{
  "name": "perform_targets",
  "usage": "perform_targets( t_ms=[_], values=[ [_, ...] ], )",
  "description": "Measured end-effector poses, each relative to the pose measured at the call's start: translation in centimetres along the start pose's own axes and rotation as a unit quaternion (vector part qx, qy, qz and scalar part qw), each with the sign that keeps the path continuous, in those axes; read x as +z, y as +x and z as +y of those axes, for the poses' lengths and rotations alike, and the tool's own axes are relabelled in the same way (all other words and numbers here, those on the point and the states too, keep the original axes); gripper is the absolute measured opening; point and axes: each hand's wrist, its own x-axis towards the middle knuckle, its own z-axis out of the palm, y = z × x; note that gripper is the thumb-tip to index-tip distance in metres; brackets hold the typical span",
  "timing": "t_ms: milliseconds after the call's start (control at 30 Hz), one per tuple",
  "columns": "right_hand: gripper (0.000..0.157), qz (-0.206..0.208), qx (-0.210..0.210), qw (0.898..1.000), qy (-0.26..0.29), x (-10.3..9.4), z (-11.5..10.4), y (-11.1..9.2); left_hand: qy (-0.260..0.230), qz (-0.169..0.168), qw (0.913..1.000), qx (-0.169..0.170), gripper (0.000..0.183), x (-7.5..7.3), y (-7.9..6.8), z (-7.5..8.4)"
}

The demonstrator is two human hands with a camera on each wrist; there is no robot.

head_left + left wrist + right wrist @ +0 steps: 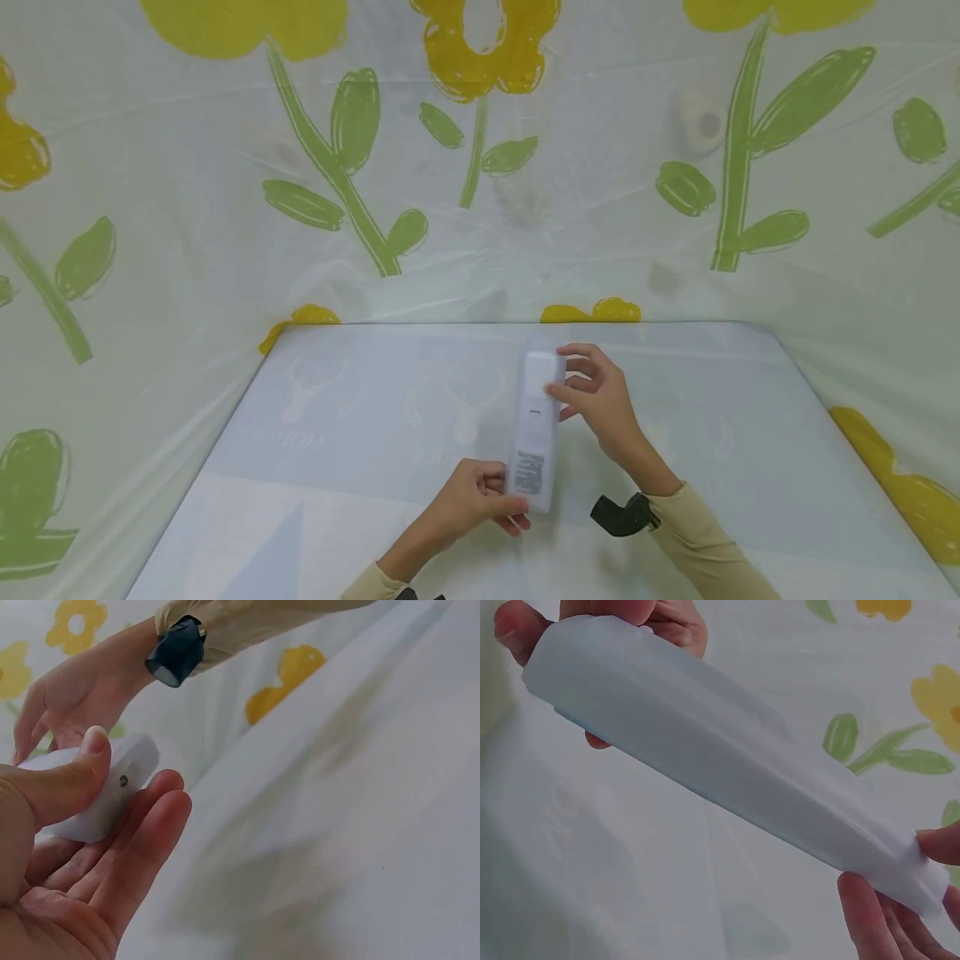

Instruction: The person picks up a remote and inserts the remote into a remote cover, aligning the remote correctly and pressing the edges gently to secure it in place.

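Note:
A long white remote control (536, 429) in a translucent cover is held up above the table, its back with a printed label towards the head camera. My left hand (468, 504) grips its lower end, thumb on top and fingers beneath. Near the upper end, my right hand (600, 404) pinches the right edge between thumb and fingers. In the left wrist view a small round dark spot marks the end face of the remote control (112, 802). The right wrist view shows one long plain side of the remote control (705, 742) stretching between both hands.
A table (315, 417) with a pale printed cover lies under the hands. Behind it and at its sides hangs a white curtain (585, 208) with yellow flowers and green leaves. A dark device (626, 514) is strapped at the right wrist, by a beige sleeve (705, 546).

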Motion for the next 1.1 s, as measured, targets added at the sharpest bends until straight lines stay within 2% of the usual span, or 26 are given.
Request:
perform_targets(
  t_ms=[167,467,833,967,1100],
  values=[
    [0.048,-0.007,0.018,1.0,-0.001,0.1,0.2,0.1,-0.013,0.023,0.9996,0.01,0.026,0.3,-0.2,-0.1],
    [0.05,-0.026,0.013,0.999,0.015,-0.1,0.1,0.3,-0.01,0.061,0.9978,0.024,0.027,0.7,-0.5,-0.2],
    [0.055,-0.043,0.032,0.998,0.04,-0.9,-0.7,0.5,-0.003,0.048,0.9983,0.034,0.028,0.9,-0.9,0.6],
    [0.054,-0.055,0.032,0.997,0.049,-1.1,-0.7,0.5,0.011,0.053,0.9976,0.043,0.029,0.9,-0.9,0.6],
    [0.054,-0.078,0.014,0.995,0.058,-1.3,-1.2,0.5,0.043,0.072,0.9945,0.062,0.029,0.9,-0.9,0.6]
  ],
)
